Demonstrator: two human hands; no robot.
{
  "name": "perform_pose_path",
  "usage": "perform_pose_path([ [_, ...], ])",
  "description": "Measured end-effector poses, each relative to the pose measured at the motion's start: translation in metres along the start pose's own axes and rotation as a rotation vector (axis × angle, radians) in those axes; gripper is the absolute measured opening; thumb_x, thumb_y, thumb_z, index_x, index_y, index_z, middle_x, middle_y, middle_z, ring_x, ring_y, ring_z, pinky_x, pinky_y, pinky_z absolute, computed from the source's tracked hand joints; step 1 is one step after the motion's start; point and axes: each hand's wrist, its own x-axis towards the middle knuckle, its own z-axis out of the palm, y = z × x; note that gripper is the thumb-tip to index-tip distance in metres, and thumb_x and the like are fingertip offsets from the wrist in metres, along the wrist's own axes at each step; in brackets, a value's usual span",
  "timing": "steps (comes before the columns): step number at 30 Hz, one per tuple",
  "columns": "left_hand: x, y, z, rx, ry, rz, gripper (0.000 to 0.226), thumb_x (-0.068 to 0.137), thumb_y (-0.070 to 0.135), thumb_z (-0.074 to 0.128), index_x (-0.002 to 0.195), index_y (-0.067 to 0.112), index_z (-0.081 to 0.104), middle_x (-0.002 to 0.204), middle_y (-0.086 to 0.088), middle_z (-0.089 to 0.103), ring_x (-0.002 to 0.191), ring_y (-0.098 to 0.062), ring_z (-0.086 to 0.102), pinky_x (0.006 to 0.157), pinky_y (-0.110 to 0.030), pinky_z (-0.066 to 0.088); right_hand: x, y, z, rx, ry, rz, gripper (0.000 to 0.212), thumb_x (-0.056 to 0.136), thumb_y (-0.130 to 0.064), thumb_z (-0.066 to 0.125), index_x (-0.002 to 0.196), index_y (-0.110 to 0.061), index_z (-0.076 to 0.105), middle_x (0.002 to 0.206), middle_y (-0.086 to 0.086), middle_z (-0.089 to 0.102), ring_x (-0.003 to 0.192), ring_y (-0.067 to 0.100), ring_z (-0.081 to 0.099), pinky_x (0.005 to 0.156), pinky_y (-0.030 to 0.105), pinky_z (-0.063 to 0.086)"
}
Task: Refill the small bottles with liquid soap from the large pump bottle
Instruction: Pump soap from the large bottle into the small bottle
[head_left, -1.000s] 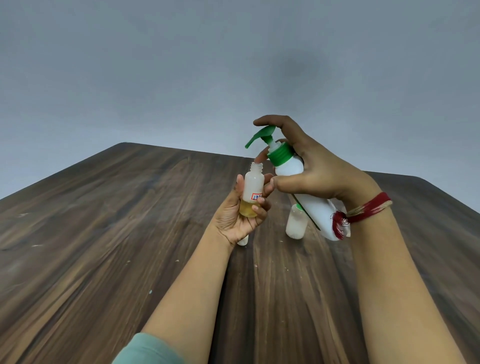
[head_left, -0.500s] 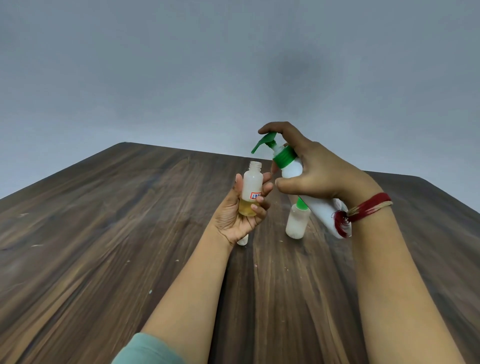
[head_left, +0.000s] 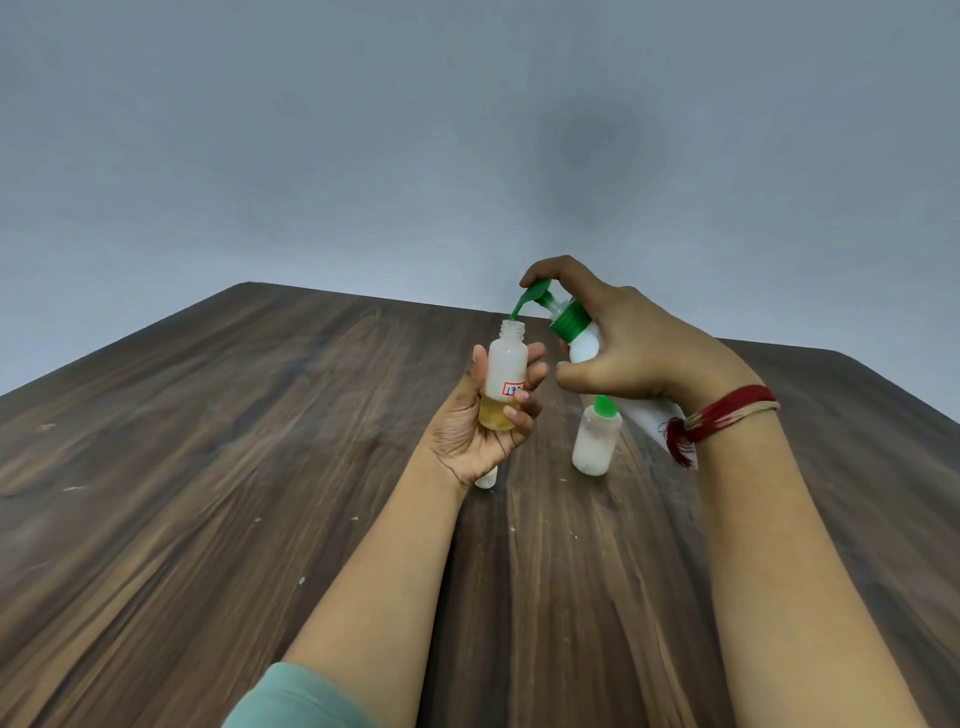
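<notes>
Head view looks down on a dark wood-grain tabletop (head_left: 208, 467) with a grey wall (head_left: 363, 130) behind it. The left hand (head_left: 478, 421) is raised above the tabletop, palm toward the camera, its fingers curled round a small open bottle (head_left: 505, 364) that it holds upright. The small open bottle is translucent, has no cap on its threaded neck, carries a little red-and-blue label, and holds a shallow layer of yellowish liquid at its bottom. The right hand (head_left: 634, 358) grips the large pump bottle (head_left: 583, 349), white with a green collar, tilted so its top leans left toward the small open bottle. Its forefinger lies on top of the green pump head (head_left: 534, 293), whose spout points down right at the open mouth; whether spout and rim touch I cannot tell. The two hands are close together, with a narrow gap between them. A capped small bottle (head_left: 595, 441), cloudy white with a green tip, stands upright on the tabletop under the right hand. A white item (head_left: 487, 478) peeks out behind the left wrist, mostly hidden. A red thread band (head_left: 727, 415) circles the right wrist, and a teal sleeve (head_left: 296, 696) shows at the bottom edge
</notes>
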Motion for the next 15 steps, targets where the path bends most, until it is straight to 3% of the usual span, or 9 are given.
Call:
perform_pose_path([
  [4,0.0000,0.0004,-0.0007,-0.013,-0.016,-0.007,0.060,0.059,0.027,0.091,0.107,-0.002,0.070,0.091,-0.015,0.072,0.064,-0.012,0.063,0.052,-0.018,0.054,-0.0007,-0.0007,-0.0011,0.011,-0.009,-0.011,0.067,0.074,-0.009,0.065,0.126,-0.039,0.037,0.074,0.006,0.052,0.061,0.014,0.045,0.052,0.015,0.037],
  [11,-0.0003,0.0010,-0.0005,-0.018,-0.008,0.001,0.060,0.057,0.026,0.092,0.106,-0.002,0.071,0.090,-0.015,0.072,0.064,-0.013,0.063,0.051,-0.019,0.054,-0.0007,-0.0031,-0.0008,0.019,-0.017,-0.014,0.066,0.073,-0.008,0.065,0.126,-0.037,0.039,0.069,-0.004,0.049,0.058,0.008,0.045,0.051,0.012,0.037],
  [15,0.0002,0.0013,0.0001,-0.013,-0.001,0.003,0.061,0.056,0.026,0.092,0.105,-0.002,0.071,0.089,-0.015,0.072,0.063,-0.013,0.063,0.049,-0.019,0.053,-0.0007,-0.0025,-0.0008,0.017,-0.019,-0.013,0.063,0.074,-0.006,0.065,0.124,-0.035,0.039,0.071,0.001,0.049,0.060,0.012,0.045,0.052,0.015,0.037],
])
